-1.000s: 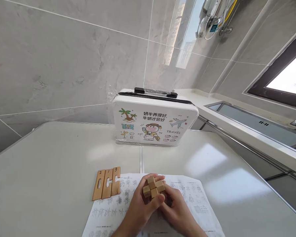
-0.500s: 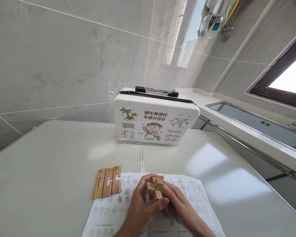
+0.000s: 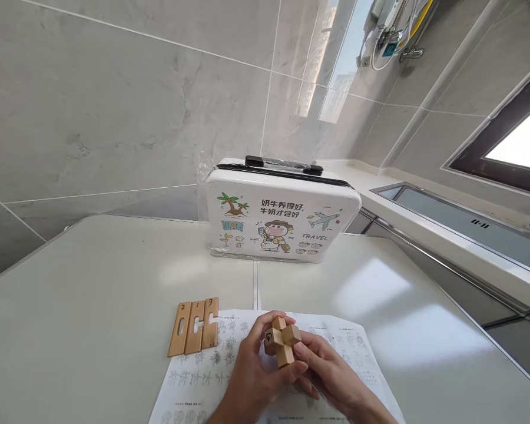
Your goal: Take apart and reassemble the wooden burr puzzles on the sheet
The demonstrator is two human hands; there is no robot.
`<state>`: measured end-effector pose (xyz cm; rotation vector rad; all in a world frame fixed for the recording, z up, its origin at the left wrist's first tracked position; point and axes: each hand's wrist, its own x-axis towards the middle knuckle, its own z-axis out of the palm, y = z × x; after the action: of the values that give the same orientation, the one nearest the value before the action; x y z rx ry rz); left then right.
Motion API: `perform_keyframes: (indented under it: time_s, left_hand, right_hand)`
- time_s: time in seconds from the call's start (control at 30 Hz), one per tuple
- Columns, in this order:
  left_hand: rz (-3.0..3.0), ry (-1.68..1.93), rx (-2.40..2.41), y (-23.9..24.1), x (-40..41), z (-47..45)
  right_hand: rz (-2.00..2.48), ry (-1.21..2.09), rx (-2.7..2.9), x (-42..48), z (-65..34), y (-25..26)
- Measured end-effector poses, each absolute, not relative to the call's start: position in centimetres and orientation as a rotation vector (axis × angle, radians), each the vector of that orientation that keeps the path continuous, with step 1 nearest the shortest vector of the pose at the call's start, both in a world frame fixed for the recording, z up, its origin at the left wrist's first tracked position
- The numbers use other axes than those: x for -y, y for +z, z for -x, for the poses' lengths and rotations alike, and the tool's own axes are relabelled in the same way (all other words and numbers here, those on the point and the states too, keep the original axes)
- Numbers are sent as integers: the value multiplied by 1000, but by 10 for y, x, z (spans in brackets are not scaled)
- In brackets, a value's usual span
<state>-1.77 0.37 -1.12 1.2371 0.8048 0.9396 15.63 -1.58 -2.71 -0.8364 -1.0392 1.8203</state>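
Between my two hands is a wooden burr puzzle (image 3: 283, 340), a cross-shaped cluster of interlocked square sticks with a dark mark on its left end. My left hand (image 3: 251, 365) wraps its left and far sides, with the thumb against the near end. My right hand (image 3: 324, 362) grips it from the right, thumb on the near right side. Both are held above a printed sheet (image 3: 194, 380) of small puzzle drawings. To the left, three flat wooden plates (image 3: 194, 327) marked 2, 1 and 3 lie side by side, with slots cut in them, partly over the sheet's edge.
A white carry case (image 3: 282, 218) in clear plastic wrap, printed with cartoons, stands at the back of the white table (image 3: 92, 294). A seam runs down the table's middle. On the right is a counter with a sink (image 3: 459, 218); a tiled wall (image 3: 128, 106) rises behind.
The puzzle has turned slightly in my hands, so its marked end and several stick ends show more plainly. My right thumb has shifted lower along it. The view has moved a little.
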Motion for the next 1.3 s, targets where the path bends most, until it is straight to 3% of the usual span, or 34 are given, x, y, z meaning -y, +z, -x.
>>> perform_keyframes:
  time_s: [0.3,0.6,0.83,1.3]
  left_hand:
    - [-1214,930,-791,-13,-5,18]
    - [-1207,919,-778,-6,0,17]
    - [-1124,893,-742,-1,5,14]
    - [-1088,1100,-857,-9,-4,13]
  right_hand:
    - [1318,1360,1244,30,-152,-28]
    - [1005,1938,698,24,-141,-31]
    - [900,2120,427,19,-150,-33]
    - [940,1899,545,16,-154,-36]
